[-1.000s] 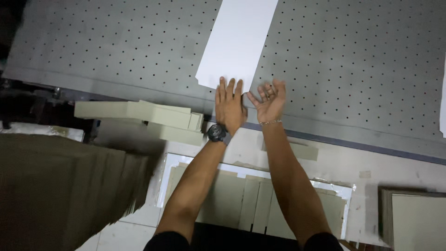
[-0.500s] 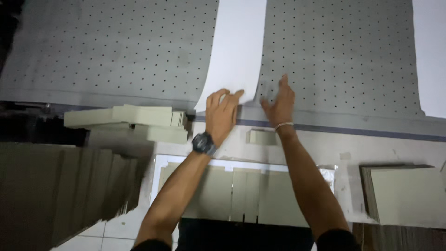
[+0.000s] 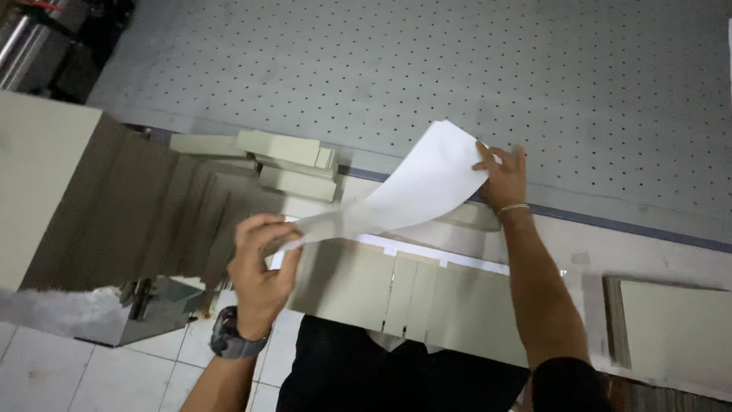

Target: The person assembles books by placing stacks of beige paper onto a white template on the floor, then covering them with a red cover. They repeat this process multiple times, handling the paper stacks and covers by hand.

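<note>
A long white sheet (image 3: 415,187) bends in the air between my two hands, above the near edge of a grey perforated table (image 3: 427,69). My left hand (image 3: 259,267), with a dark watch on its wrist, grips the sheet's near end low at the left. My right hand (image 3: 499,177), wearing a thin bracelet, holds the sheet's far end at the table's edge. Under the sheet, flat beige cut card panels (image 3: 396,294) lie in a row on a white board.
Small stacks of beige card blocks (image 3: 286,162) lie at the table's edge to the left. A tall fanned pile of beige boards (image 3: 99,206) stands at the left. Another beige stack (image 3: 671,328) sits at the right. White floor tiles (image 3: 46,366) show at bottom left.
Both hands were pressed on the sheet's near end on the table. Now the sheet is off the table, pulled toward me and curved, my left hand drawn back low to the left.
</note>
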